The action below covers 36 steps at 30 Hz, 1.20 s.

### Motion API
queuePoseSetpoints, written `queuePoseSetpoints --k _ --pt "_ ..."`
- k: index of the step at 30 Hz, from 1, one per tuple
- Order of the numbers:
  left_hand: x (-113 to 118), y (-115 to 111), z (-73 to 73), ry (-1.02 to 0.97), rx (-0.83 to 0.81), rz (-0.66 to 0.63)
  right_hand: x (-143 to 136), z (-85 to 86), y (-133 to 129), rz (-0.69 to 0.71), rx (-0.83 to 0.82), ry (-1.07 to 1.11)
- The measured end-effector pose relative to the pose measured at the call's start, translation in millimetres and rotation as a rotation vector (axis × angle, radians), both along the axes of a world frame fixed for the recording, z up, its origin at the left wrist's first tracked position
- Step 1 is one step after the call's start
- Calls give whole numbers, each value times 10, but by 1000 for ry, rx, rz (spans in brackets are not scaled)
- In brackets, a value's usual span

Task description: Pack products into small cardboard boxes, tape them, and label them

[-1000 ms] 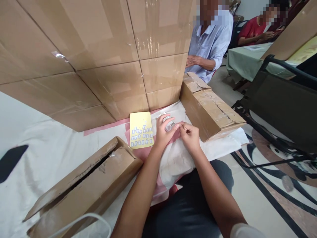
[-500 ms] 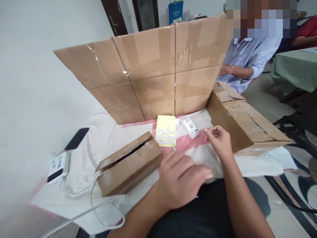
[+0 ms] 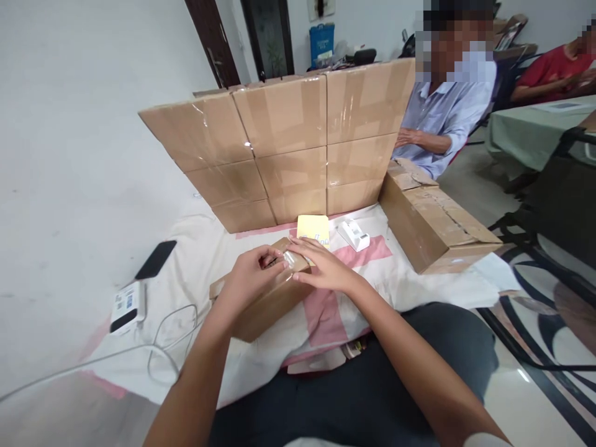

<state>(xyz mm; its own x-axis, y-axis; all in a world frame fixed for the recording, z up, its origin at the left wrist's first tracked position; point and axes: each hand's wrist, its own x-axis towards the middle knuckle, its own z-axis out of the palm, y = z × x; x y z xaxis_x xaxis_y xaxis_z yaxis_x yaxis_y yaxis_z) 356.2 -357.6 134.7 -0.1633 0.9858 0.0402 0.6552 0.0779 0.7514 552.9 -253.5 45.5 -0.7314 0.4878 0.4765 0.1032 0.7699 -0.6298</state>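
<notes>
A small brown cardboard box (image 3: 274,305) lies at an angle on the cloth in front of me, both my hands at its right end. A shiny strip of clear tape (image 3: 290,258) shows on that end, between the hands. My left hand (image 3: 251,278) is curled over the top of the box, fingers and thumb bent toward each other; what they hold, if anything, is hidden. My right hand (image 3: 323,266) lies with fingers stretched across the box's end and the tape edge. Behind it are a yellow sheet of small labels (image 3: 313,226), partly covered, and a white tape dispenser (image 3: 356,236).
A tall cardboard panel (image 3: 291,149) stands behind the cloth (image 3: 372,282). To the right lies a larger cardboard box (image 3: 419,233). A phone (image 3: 156,259), a white device (image 3: 129,305) and a cable (image 3: 161,352) are at left. A person (image 3: 447,115) sits beyond the panel.
My right hand has moved left from beside the tape dispenser to the small box's end. My left hand has moved left onto the box. Clear tape now shows there, and the view has shifted.
</notes>
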Motion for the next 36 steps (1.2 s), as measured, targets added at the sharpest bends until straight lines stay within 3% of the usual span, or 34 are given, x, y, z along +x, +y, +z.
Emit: queuePoseSetpoints --k 6,10,13,19,23,26,30,33,36 --pt "-118 119 -55 -49 176 26 -38 14 -45 -17 -46 -23" --pt "-97 154 -78 -233 89 -72 -34 -7 -70 2 -62 -13" --pt "-58 186 -112 -271 30 -59 -9 -60 -54 24 -101 -15" --pt "-37 245 -238 -181 78 34 14 -78 -46 51 -146 -14" --pt "-12 232 -270 -105 49 16 16 -81 -50 42 -144 -16" --pt "-21 232 -285 46 67 13 24 -100 -48 46 -142 -6" --pt "-76 262 -324 304 117 104 29 -124 -40 51 -138 15" --pt "-102 270 -335 393 48 175 27 -139 -30 47 -139 22" --pt "-117 263 -324 326 -76 166 26 -139 -29 48 -144 24"
